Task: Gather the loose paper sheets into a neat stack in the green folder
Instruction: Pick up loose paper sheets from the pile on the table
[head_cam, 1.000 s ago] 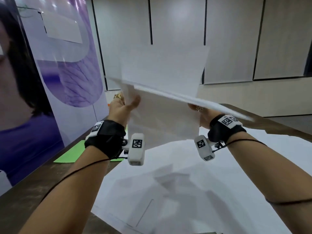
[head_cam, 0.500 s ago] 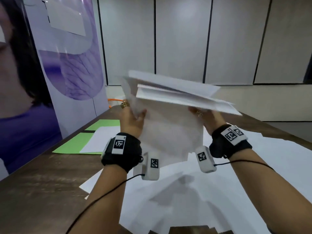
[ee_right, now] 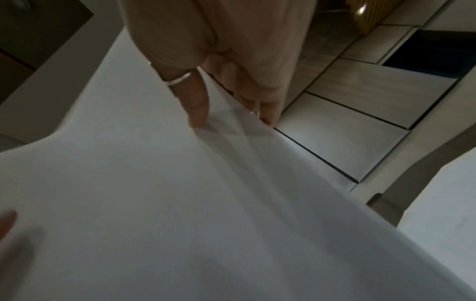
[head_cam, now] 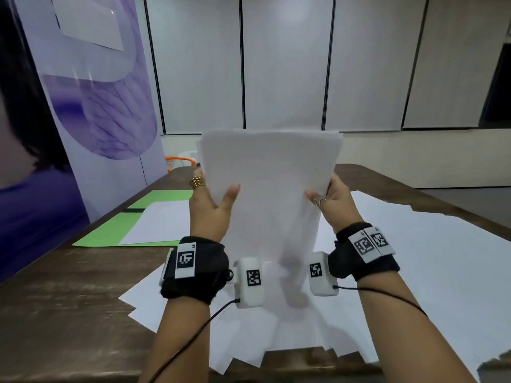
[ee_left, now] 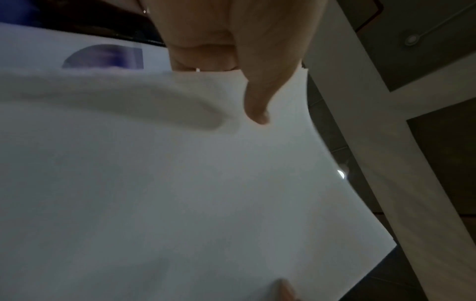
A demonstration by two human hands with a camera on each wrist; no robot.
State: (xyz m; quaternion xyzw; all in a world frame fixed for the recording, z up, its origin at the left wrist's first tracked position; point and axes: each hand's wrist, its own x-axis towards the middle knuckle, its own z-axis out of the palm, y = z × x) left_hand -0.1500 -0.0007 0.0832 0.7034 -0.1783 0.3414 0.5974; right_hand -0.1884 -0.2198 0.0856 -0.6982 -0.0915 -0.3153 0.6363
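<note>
A bundle of white paper sheets (head_cam: pixel 272 194) stands upright above the table, held by both hands at its side edges. My left hand (head_cam: pixel 214 200) grips the left edge, thumb on the near face; the left wrist view shows that thumb lying on the sheets (ee_left: pixel 180 183). My right hand (head_cam: pixel 330 199) grips the right edge, and the right wrist view shows its fingers pinching the sheets (ee_right: pixel 180 203). The open green folder (head_cam: pixel 110 233) lies flat at the left of the table with one white sheet (head_cam: pixel 163 225) on it.
Several loose white sheets (head_cam: pixel 414 272) cover the dark wooden table (head_cam: pixel 63 294) under and right of my hands. A purple printed banner (head_cam: pixel 91 92) stands along the left side. Grey wall panels rise beyond the table's far edge.
The bundle has swung from a splayed, tilted hold to upright with its edges squared up. Both hands have come lower and nearer to me.
</note>
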